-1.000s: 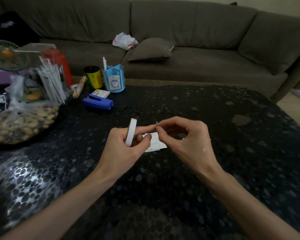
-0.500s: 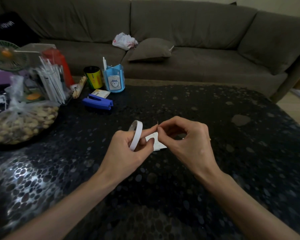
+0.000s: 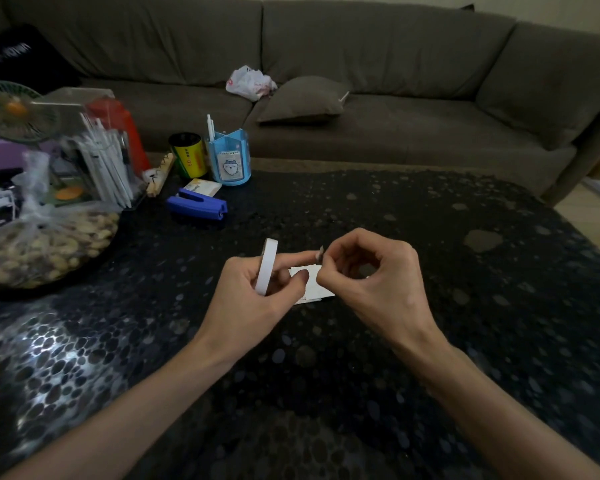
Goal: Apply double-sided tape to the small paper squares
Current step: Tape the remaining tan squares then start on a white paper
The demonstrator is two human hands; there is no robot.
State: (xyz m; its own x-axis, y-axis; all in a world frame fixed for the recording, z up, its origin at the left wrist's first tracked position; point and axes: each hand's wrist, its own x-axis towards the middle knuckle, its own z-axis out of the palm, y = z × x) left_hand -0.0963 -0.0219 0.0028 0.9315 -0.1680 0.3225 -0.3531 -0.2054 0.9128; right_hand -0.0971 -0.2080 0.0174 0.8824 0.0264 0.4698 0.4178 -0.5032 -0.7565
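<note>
My left hand point(image 3: 257, 292) grips a thin white roll of double-sided tape point(image 3: 266, 266), held upright on its edge above the dark table. Its index finger stretches right toward my right hand point(image 3: 371, 278). My right hand pinches a small piece of tape end point(image 3: 320, 253) between thumb and forefinger, close to that fingertip. Small white paper squares point(image 3: 313, 285) lie flat on the table under and between both hands, partly hidden by the fingers.
A blue stapler point(image 3: 197, 204), a blue pen holder point(image 3: 230, 158), a yellow-black can point(image 3: 187, 154) and a bag of nuts point(image 3: 39, 245) crowd the table's left back. A brown sofa point(image 3: 395, 98) runs behind the black patterned table point(image 3: 430, 271).
The tape roll tilted and then came back upright in my left hand. My right hand's pinch shifted slightly up and right, staying by the left index fingertip.
</note>
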